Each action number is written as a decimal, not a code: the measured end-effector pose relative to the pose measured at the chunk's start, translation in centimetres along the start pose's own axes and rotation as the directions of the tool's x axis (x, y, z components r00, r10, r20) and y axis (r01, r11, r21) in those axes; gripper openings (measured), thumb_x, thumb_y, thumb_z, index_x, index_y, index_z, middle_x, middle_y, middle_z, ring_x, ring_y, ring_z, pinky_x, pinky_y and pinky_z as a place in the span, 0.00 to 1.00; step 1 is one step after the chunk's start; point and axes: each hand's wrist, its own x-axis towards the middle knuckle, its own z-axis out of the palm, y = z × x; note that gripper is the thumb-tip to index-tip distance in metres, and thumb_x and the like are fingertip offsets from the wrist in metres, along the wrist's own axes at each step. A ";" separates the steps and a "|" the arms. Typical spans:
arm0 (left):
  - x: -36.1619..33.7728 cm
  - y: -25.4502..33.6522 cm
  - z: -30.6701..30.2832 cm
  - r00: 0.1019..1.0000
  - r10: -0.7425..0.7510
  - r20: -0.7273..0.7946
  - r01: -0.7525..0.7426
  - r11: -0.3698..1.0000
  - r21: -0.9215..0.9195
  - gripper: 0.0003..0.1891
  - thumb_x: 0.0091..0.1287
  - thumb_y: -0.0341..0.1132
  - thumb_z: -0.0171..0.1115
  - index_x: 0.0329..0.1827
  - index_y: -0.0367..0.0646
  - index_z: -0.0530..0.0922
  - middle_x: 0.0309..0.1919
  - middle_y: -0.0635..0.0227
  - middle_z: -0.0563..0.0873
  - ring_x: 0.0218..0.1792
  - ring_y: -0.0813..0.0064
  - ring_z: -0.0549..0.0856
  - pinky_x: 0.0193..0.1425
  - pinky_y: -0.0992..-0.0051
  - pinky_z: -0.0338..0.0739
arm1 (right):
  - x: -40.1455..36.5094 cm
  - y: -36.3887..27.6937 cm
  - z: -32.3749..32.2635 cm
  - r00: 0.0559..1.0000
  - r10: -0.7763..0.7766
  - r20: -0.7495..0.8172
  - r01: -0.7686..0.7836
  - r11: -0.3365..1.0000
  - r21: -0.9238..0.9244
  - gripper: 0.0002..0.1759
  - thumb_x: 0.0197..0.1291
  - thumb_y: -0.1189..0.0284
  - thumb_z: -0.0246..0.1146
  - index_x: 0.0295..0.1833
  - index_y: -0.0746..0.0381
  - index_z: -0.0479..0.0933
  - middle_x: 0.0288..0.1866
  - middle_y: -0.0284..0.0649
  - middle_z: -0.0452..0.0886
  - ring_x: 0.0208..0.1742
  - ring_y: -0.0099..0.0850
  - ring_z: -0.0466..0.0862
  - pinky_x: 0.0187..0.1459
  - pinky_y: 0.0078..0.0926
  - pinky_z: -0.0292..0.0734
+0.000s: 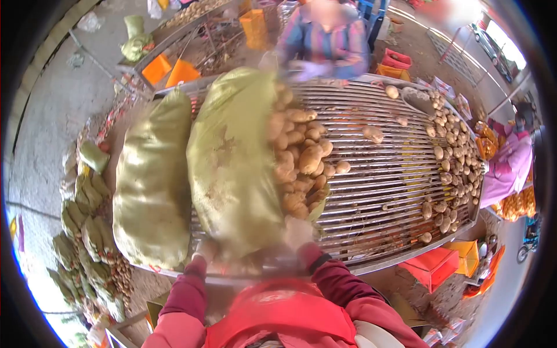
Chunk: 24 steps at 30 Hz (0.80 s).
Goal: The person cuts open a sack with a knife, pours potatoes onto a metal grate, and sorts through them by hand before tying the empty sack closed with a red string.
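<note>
A green woven sack (232, 156) lies across the slatted metal table in front of me, its open mouth facing right. Potatoes (301, 153) spill from that mouth onto the slats. My left hand (206, 249) is at the sack's near left corner, smeared, with its fingers not readable. Close to the near edge of the mouth, my right hand (299, 232) touches the sack beside the nearest potatoes. It too is blurred, so its grip does not show. Left of this sack lies a second full green sack (154, 180), which neither hand touches.
Across the slatted table (371, 214) stands a person in a checked shirt (342, 46). Potatoes cluster at the table's right end (458, 156), near a person in pink (510, 162). A red crate (429, 268) sits below the near right edge. Several filled sacks (87, 214) lie on the left.
</note>
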 end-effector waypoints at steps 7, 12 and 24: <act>-2.2 -2.1 1.5 0.996 0.039 -0.085 -0.040 0.999 -0.008 0.14 0.66 0.37 0.55 0.52 0.46 0.80 0.52 0.65 0.83 0.53 0.70 0.81 0.51 0.70 0.76 | -0.2 2.6 -1.9 0.999 0.007 0.049 -0.021 0.953 0.302 0.22 0.65 0.52 0.56 0.46 0.61 0.78 0.38 0.54 0.84 0.41 0.55 0.82 0.45 0.48 0.75; -3.6 -2.7 -3.5 0.966 -0.112 0.234 0.185 0.929 -0.320 0.13 0.68 0.39 0.54 0.51 0.47 0.78 0.45 0.70 0.80 0.46 0.72 0.78 0.46 0.69 0.71 | 0.0 7.4 0.8 0.999 -0.049 -0.005 0.047 0.929 0.366 0.19 0.66 0.56 0.55 0.48 0.61 0.76 0.39 0.53 0.83 0.40 0.52 0.83 0.43 0.45 0.76; -7.6 0.9 -25.1 0.874 -0.375 0.308 0.070 -0.531 -0.845 0.09 0.69 0.37 0.55 0.36 0.42 0.80 0.18 0.75 0.74 0.13 0.81 0.74 0.15 0.77 0.67 | 1.9 15.1 1.2 0.966 -0.253 -0.057 0.258 0.960 0.109 0.14 0.68 0.70 0.52 0.52 0.58 0.81 0.54 0.43 0.80 0.51 0.40 0.82 0.46 0.36 0.81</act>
